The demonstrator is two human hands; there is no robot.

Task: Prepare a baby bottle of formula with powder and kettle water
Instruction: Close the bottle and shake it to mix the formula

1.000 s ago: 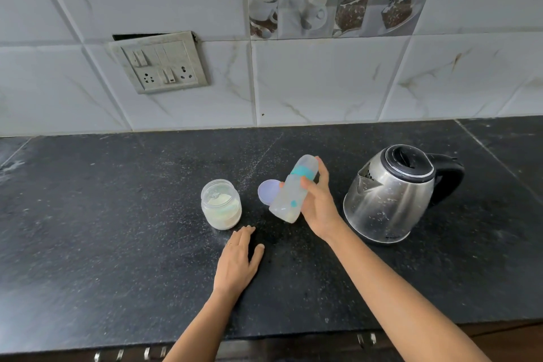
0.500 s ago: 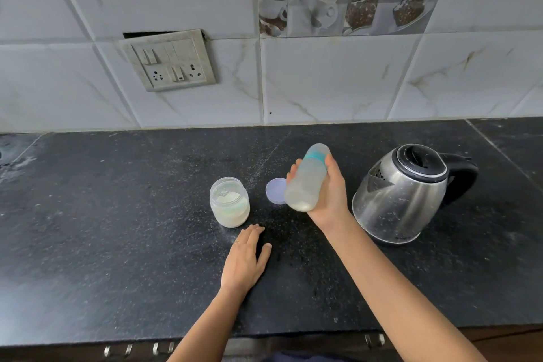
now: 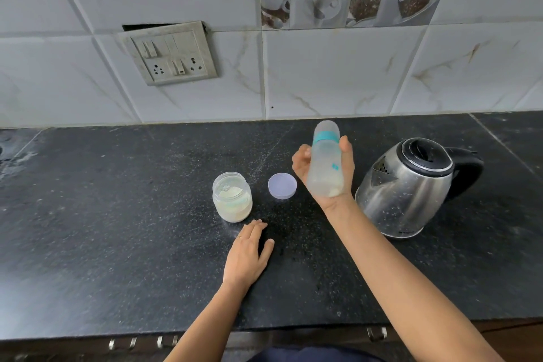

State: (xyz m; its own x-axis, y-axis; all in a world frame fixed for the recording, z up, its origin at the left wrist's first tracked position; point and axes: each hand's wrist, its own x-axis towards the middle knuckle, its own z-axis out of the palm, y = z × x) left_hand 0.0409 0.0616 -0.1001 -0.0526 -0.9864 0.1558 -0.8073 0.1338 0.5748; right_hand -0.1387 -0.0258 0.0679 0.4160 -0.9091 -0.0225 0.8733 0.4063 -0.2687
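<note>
Clear plastic jar (image 3: 232, 197) of pale powder sits uncapped leftmost, left hand (image 3: 246, 256) flat, fingers straight, on the black stone counter (image 3: 117, 214) near it, round lilac lid (image 3: 282, 186) next — right hand (image 3: 348, 179) wraps the frosted teal-collared baby bottle (image 3: 324, 164), off the counter, long axis near upright, cap up — steel kettle (image 3: 408, 185) just right.

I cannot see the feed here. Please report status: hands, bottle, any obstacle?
Left hand open, flat on counter. Right hand grips capped bottle, tilted, above counter. Jar open, lid beside it. Kettle close at right, not touching.
</note>
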